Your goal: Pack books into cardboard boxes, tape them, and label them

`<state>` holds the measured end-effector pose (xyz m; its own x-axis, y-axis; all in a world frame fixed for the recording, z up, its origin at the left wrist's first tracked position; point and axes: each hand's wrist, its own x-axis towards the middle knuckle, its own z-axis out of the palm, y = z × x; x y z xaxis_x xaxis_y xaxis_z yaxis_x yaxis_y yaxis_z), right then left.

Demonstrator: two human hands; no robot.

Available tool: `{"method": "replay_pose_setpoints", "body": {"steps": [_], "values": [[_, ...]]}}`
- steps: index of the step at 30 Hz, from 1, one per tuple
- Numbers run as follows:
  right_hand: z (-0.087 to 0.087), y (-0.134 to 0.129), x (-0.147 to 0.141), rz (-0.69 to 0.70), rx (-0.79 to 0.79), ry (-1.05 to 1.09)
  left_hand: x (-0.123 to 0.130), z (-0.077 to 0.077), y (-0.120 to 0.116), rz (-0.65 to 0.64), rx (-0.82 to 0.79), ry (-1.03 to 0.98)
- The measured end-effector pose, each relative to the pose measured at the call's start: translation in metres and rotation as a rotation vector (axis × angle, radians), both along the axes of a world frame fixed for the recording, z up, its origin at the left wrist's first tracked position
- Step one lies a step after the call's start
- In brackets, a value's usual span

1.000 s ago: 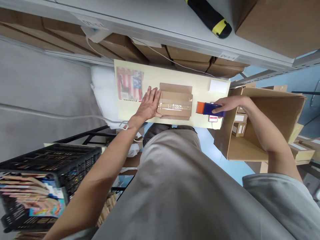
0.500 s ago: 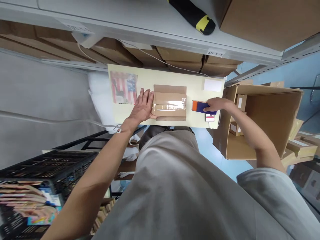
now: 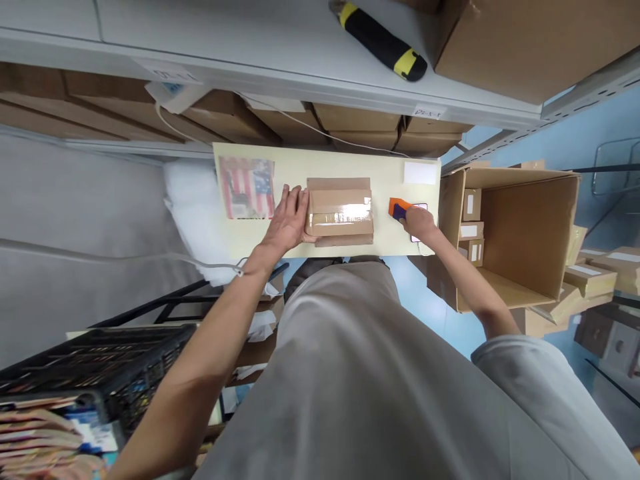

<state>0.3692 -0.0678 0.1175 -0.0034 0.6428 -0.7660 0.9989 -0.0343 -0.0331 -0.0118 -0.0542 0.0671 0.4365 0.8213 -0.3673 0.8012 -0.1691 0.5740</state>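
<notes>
A small cardboard box lies on the pale yellow tabletop, with shiny clear tape across its middle and flaps standing out along its far and near sides. My left hand rests along the box's left end, fingers stretched out and the thumb by its near corner. To the right of the box, my right hand is wrapped round an orange and dark-blue tape dispenser, held apart from the box. A phone lies partly hidden beneath that hand.
A large open carton with small boxes inside stands at the right. Above the table's far edge runs a grey shelf carrying a black and yellow handled tool. Left of me is a black crate. A white label lies at the far right corner.
My right hand has turned the tape dispenser, so its orange end now points up and left and more of the phone shows. My left hand stays at the box. The view has shifted slightly.
</notes>
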Motion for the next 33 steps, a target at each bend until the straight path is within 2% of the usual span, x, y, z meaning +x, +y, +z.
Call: {"method": "replay_pose_setpoints", "body": {"steps": [4,7,10,12,15,17,19,22,25,29,33], "values": [[0.022,-0.022,0.011,-0.222,0.104,0.040,-0.020,0.008,0.006,-0.007,0.013,0.022],[0.042,-0.039,0.005,-0.393,0.222,0.286,-0.025,0.020,0.009,-0.006,0.004,0.013],[0.061,-0.054,-0.017,-0.566,0.326,0.684,-0.013,0.043,0.005,0.039,0.020,-0.073],[0.074,-0.063,-0.039,-0.594,0.435,0.849,0.002,0.066,-0.003,0.097,0.035,-0.214],[0.091,-0.072,-0.075,-0.487,0.661,0.847,0.024,0.106,-0.019,0.146,0.002,-0.531],[0.100,-0.076,-0.096,-0.337,0.823,0.780,0.033,0.128,-0.030,0.192,0.009,-0.710],[0.106,-0.077,-0.112,-0.152,0.985,0.712,0.036,0.144,-0.038,0.266,0.037,-0.842],[0.112,-0.076,-0.127,0.085,1.166,0.606,0.031,0.157,-0.044,0.334,-0.006,-0.961],[0.118,-0.075,-0.137,0.206,1.260,0.467,0.018,0.165,-0.047,0.360,-0.079,-1.003],[0.122,-0.075,-0.146,0.322,1.264,0.318,-0.006,0.177,-0.045,0.401,-0.047,-1.020],[0.123,-0.072,-0.150,0.402,1.229,0.246,-0.025,0.192,-0.032,0.338,0.027,-1.006]]}}
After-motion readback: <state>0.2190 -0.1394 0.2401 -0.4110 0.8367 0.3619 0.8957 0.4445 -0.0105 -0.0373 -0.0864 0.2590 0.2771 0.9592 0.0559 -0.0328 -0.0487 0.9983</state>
